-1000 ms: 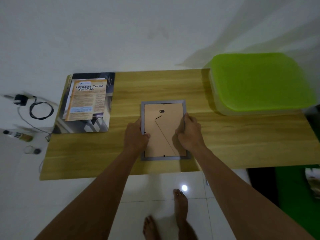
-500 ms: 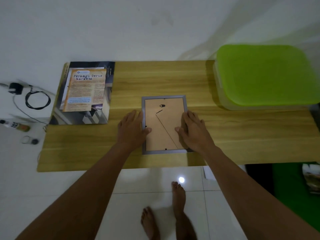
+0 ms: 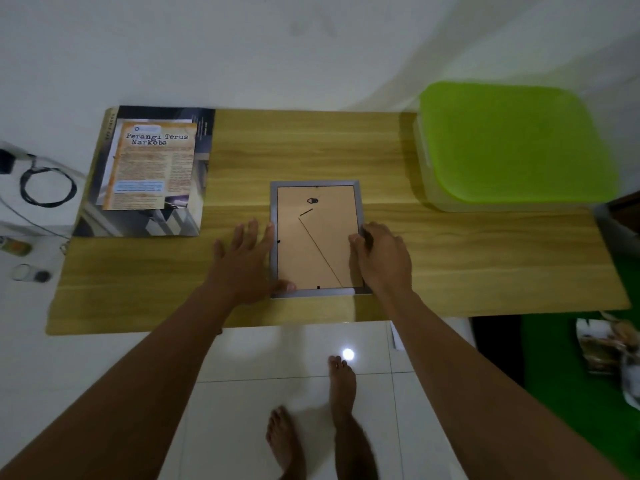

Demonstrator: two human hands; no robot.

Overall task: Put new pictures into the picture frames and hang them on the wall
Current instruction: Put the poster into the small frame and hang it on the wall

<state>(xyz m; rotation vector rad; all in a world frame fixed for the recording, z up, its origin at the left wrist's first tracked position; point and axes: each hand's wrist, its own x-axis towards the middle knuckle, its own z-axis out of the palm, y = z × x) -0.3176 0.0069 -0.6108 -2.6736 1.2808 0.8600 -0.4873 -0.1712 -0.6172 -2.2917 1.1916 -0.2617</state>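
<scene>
On the white floor left of the desk, a black cable (image 3: 46,187) lies coiled, with a small bottle (image 3: 14,245) nearer the camera. The wooden desk (image 3: 467,265) stands against a white wall. On its left end lies a printed page (image 3: 152,168) titled "Perangi Terus Narkoba", set on a darker sheet. The left hand (image 3: 242,265) lies flat on the desk just left of the picture frame (image 3: 311,251). Its fingers are straight and spread, the index finger is against the frame's left side, and the thumb rests on the near left corner. The grey frame lies face down at the middle of the desk, near the front edge. Its brown backing board is up, showing a small black hanger near the far end and the thin line of a folded stand. The right hand (image 3: 382,261) grips the frame's right side, fingers curled over the rim and thumb on the backing board. Well to the right, a clear container with a green lid (image 3: 512,143) sits on the far right end of the desk. Two bare feet stand on the tiles below the desk's front edge.
</scene>
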